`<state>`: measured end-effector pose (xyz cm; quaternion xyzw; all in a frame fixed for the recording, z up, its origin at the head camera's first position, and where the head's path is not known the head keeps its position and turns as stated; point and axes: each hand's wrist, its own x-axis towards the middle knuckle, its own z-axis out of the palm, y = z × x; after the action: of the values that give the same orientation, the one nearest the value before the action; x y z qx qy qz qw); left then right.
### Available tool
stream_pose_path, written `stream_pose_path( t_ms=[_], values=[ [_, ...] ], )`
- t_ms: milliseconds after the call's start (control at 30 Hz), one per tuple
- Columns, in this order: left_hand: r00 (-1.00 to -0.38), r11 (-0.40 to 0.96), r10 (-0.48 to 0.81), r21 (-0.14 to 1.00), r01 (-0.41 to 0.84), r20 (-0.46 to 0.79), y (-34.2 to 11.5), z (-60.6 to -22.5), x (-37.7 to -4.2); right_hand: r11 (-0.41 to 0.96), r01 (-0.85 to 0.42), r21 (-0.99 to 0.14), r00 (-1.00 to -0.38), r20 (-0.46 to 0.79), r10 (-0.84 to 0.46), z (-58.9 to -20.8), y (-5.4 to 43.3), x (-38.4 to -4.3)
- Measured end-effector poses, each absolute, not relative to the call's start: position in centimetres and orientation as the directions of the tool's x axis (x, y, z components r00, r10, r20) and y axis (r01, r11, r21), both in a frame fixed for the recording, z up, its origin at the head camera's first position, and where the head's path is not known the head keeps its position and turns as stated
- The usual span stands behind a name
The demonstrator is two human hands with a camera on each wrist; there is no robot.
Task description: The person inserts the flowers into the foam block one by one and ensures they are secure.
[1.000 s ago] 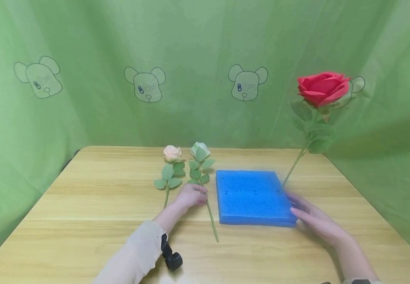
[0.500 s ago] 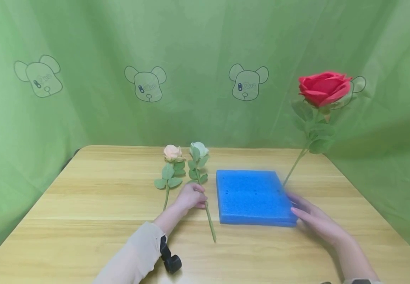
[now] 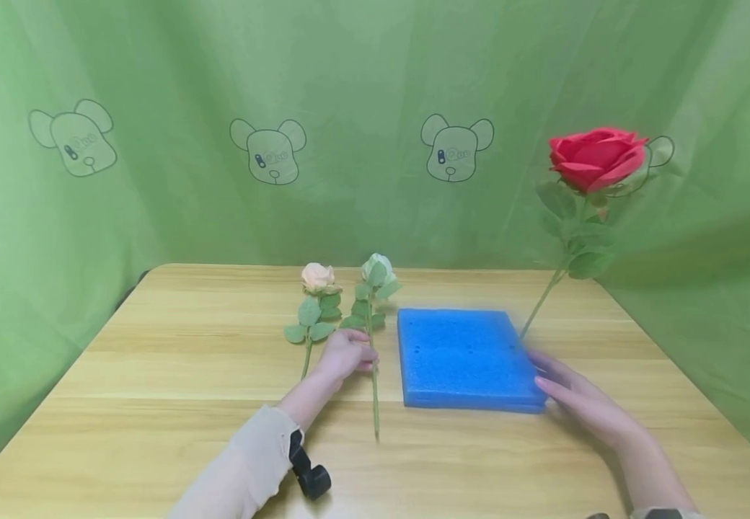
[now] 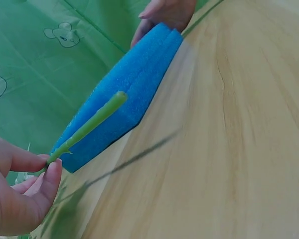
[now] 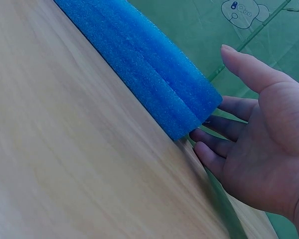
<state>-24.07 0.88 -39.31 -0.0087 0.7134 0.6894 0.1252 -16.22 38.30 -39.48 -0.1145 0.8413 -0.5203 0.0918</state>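
Thumb and fingertips of my left hand (image 3: 344,355) pinch the green stem of a whitish-green artificial rose (image 3: 380,269). In the left wrist view, the cut end of this stem (image 4: 97,119) points toward the blue foam block (image 4: 124,102), and its shadow falls apart from it on the wood. My right hand (image 3: 576,400) has its fingers extended against the right side of the foam block (image 3: 466,371); in the right wrist view its fingertips (image 5: 234,107) meet the block's corner. A large red rose (image 3: 598,160) rises from the block's right edge, leaning right.
A peach rose (image 3: 318,278) lies on the wooden table (image 3: 154,360) left of my left hand, partly behind that wrist. Small dark holes dot the foam's top. A green curtain (image 3: 362,65) with printed bear heads hangs behind the table and along its sides.
The whitish-green rose has turned in my left hand: its bloom swung right and its stem end left, so it now stands nearly straight in view. My right hand stays at the foam.
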Motion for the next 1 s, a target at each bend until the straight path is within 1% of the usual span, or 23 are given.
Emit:
stream_pose_path(
  t_ms=[300, 500, 1000],
  values=[
    [-0.965, -0.042, 0.177, 0.978, -0.205, -0.194, 0.8, -38.5, -23.6, 0.436, -0.093, -0.895, -0.959, -0.037, -0.280, -39.4, 38.1, -16.1],
    [-0.968, -0.081, 0.196, 0.981, -0.174, -0.156, 0.8, -37.2, -23.3, 0.445, -0.097, -0.890, -0.959, -0.036, -0.280, -39.4, 38.2, -16.2],
    [-0.970, -0.081, 0.237, 0.994, -0.079, -0.058, 0.4, -34.7, -23.5, 0.446, -0.103, -0.889, -0.960, -0.030, -0.280, -39.4, 38.2, -16.2]
  ],
)
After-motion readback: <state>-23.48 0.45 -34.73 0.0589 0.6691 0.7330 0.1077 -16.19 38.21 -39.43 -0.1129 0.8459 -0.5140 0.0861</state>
